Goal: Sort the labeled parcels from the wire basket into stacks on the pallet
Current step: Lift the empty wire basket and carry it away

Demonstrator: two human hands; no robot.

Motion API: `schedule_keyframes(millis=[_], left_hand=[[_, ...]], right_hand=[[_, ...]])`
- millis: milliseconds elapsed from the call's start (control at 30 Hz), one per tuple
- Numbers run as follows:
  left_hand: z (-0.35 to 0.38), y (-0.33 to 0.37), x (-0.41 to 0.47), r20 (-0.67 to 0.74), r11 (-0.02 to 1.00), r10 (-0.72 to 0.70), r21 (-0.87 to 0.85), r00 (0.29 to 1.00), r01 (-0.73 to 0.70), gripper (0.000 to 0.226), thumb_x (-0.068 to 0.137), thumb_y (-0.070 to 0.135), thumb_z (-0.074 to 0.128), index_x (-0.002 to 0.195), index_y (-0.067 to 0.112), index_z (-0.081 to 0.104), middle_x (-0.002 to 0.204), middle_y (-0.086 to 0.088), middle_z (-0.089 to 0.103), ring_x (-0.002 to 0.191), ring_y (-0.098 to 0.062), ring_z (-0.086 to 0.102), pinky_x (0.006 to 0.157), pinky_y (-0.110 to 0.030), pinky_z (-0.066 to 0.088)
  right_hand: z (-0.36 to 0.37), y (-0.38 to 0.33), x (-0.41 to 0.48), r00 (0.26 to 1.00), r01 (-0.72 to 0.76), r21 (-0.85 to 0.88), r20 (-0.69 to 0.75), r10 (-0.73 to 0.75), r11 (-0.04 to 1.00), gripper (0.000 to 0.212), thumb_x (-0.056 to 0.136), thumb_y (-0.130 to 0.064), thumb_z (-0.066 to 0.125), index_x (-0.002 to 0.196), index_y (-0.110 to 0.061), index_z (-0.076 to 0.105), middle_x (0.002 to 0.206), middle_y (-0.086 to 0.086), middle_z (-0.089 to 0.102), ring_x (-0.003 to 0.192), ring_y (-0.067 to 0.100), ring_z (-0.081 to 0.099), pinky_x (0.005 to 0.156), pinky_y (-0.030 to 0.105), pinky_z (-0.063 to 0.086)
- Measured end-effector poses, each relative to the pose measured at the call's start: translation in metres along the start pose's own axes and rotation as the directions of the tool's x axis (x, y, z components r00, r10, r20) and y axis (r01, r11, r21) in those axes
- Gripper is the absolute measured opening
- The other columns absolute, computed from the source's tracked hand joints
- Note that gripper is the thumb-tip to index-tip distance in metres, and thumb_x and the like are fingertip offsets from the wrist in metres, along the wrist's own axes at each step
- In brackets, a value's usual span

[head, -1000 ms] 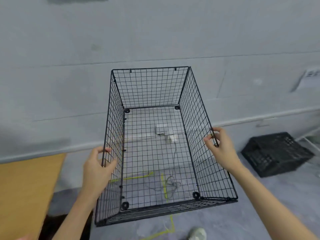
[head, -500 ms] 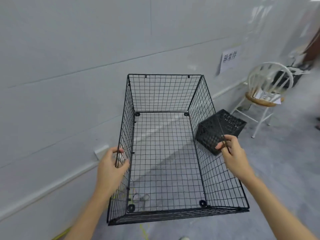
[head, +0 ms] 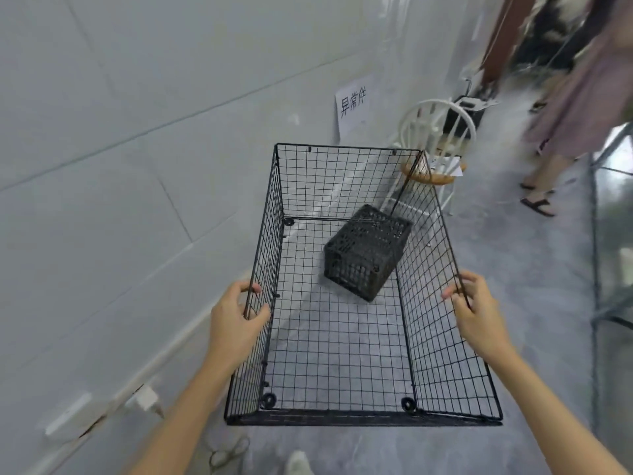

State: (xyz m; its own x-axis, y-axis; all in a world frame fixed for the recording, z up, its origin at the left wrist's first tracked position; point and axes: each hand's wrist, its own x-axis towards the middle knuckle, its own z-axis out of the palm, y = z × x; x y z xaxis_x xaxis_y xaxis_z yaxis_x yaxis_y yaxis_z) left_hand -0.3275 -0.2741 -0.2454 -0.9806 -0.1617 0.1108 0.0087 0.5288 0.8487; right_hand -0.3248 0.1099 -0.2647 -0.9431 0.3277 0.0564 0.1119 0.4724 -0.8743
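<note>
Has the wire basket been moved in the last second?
Yes. The wire basket has been carried to the right: the black crate, earlier off to its right, now shows through its mesh bottom.

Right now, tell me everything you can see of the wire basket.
The wire basket is a black, open-topped rectangular box of thin metal grid panels, with round black discs at its bottom corners. It is held in the air, no parcels inside. The left hand grips its left rim, the right hand its right rim. A black crate shows through the mesh, apparently on the floor beyond.
</note>
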Motion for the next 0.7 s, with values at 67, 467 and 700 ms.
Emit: schedule_keyframes(millis=[67, 467, 700], left_hand=[[0.022, 0.005, 0.032, 0.044, 1.000, 0.013, -0.001, 0.999, -0.013, 0.031, 0.086, 0.011, 0.070, 0.112, 0.023, 0.059, 0.088, 0.002, 0.065, 0.045, -0.004, 0.040, 0.040, -0.018, 0.036], [0.158, 0.032, 0.269, 0.290, 0.986, 0.158, 0.003, 0.944, -0.166, 0.029, 0.085, 0.010, 0.072, 0.109, 0.022, 0.061, 0.103, 0.011, 0.064, 0.049, -0.015, 0.054, 0.060, -0.045, 0.056], [0.229, 0.048, 0.373, 0.409, 0.970, 0.212, 0.022, 0.888, -0.241, 0.028, 0.086, 0.009, 0.071, 0.109, 0.019, 0.060, 0.103, 0.004, 0.065, 0.046, -0.004, 0.048, 0.047, -0.010, 0.038]], right_hand=[[-0.005, 0.010, 0.021, 0.999, -0.018, -0.016, -0.048, 0.017, 1.000, 0.038, 0.101, -0.005, 0.042, 0.122, -0.036, 0.043, 0.107, 0.005, 0.064, 0.065, 0.024, 0.049, 0.058, 0.035, 0.041], [-0.002, 0.033, 0.173, 0.935, -0.231, 0.044, -0.265, 0.234, 0.972, 0.033, 0.101, 0.000, 0.041, 0.132, -0.009, 0.041, 0.101, 0.003, 0.063, 0.059, 0.019, 0.048, 0.048, 0.026, 0.041], [0.004, 0.052, 0.246, 0.890, -0.318, 0.027, -0.335, 0.308, 0.948, 0.031, 0.101, -0.004, 0.043, 0.126, -0.023, 0.039, 0.099, -0.004, 0.064, 0.082, 0.010, 0.057, 0.073, 0.030, 0.044]])
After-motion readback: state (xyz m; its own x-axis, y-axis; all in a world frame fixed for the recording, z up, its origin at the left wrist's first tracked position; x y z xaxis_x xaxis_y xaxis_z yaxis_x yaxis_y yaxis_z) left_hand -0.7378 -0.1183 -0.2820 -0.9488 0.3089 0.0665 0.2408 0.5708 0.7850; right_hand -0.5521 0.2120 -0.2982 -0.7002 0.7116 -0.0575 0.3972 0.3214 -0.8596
